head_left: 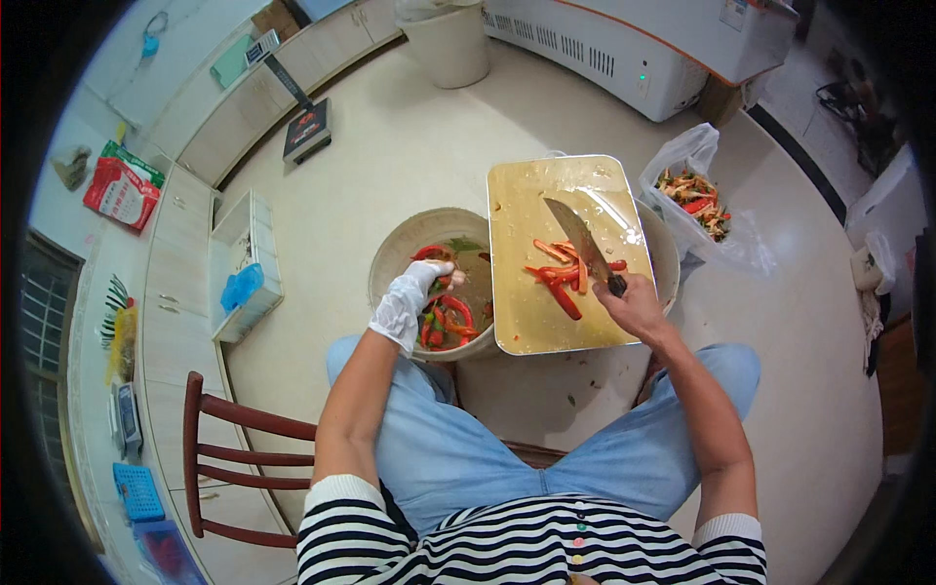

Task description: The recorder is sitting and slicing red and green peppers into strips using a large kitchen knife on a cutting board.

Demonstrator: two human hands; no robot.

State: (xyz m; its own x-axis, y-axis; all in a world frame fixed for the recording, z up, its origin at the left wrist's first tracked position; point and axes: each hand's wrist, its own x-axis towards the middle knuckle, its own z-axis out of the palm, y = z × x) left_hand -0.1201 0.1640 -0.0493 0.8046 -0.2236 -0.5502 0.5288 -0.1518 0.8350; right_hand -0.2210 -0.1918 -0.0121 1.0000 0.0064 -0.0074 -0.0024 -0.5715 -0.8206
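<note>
My left hand (430,279), in a thin white glove, is over the left bucket (387,232) with its fingers closed around red chili peppers, partly hidden by the hand. More whole red chili peppers (459,311), some with green stems, lie in water in that bucket. My right hand (633,306) is bare and grips a kitchen knife (581,232) by its dark handle. The blade slants up and left over a yellowish cutting board (541,329). Cut red pepper pieces (561,281) lie beside and partly under the blade. The board covers part of a second bucket (664,256).
A plastic bag (669,157) of pepper scraps (698,201) sits on the floor at right. A red wooden chair (252,415) stands at my left. Farther off are a platform scale (308,131), a bin (446,47), a white freezer-like appliance (585,55) and an open drawer (248,300).
</note>
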